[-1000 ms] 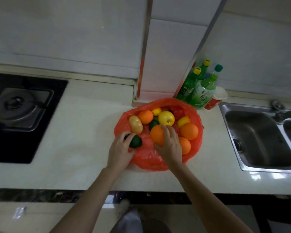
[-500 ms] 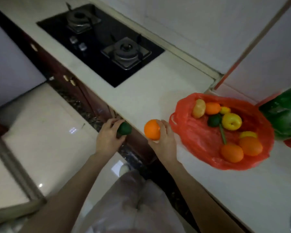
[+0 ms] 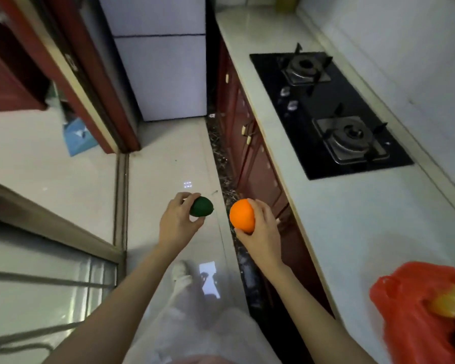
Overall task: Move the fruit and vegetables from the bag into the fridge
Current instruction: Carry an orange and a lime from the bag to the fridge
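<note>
Orange in right hand grip; avocado in left hand.

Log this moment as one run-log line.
left hand: holds avocado | right hand: holds orange | fridge: closed, ahead | bag: on counter

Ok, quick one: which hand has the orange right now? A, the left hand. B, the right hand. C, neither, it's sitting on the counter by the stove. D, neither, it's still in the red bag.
B: the right hand has its fingers curled round the orange over the floor, while the left hand holds a dark green fruit.
</note>
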`<state>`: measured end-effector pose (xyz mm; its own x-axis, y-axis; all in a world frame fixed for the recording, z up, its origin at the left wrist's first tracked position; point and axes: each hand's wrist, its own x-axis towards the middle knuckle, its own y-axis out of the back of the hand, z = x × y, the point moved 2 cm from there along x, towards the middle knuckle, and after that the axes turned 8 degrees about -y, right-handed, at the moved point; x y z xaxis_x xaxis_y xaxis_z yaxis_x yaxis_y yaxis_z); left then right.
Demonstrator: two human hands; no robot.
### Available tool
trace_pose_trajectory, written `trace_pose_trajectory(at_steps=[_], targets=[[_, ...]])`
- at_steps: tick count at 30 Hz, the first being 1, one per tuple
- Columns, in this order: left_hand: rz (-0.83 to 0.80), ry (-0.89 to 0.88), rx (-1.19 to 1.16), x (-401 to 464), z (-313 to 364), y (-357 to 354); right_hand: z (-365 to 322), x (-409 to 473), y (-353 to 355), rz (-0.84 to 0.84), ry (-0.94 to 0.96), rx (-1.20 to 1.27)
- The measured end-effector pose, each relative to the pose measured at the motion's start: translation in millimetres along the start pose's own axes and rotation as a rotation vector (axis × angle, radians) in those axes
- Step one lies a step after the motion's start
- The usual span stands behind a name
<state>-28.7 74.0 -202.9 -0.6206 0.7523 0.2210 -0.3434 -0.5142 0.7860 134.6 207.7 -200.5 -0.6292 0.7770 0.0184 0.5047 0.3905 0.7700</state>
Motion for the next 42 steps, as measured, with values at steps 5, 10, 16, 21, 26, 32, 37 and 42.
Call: trace_pose_trajectory(at_steps=[5,10,16,21,26,32,37,42], targets=[[0.066,0.074,-0.031,69,-58,34,-65,83,-36,0.003,0.077,-0.021],[0.132,0.077,-0.013,156,-106,78,-133,176,-59,0.038,0.142,-0.019],[0.176,0.017,0.038,237,-157,121,-188,263,-86,0.081,0.178,-0.011],[0.223,-0.006,0.07,308,-194,134,-217,341,-102,0.092,0.232,-0.045],[0.274,-0.002,0.119,399,-225,142,-242,445,-114,0.112,0.309,-0.017],[0.336,-0.005,0.189,529,-250,166,-285,586,-109,0.145,0.37,0.076],[0.421,-0.067,0.233,627,-256,198,-335,694,-100,0.147,0.457,0.135],[0.47,-0.073,0.227,705,-278,224,-381,774,-111,0.125,0.527,0.243]])
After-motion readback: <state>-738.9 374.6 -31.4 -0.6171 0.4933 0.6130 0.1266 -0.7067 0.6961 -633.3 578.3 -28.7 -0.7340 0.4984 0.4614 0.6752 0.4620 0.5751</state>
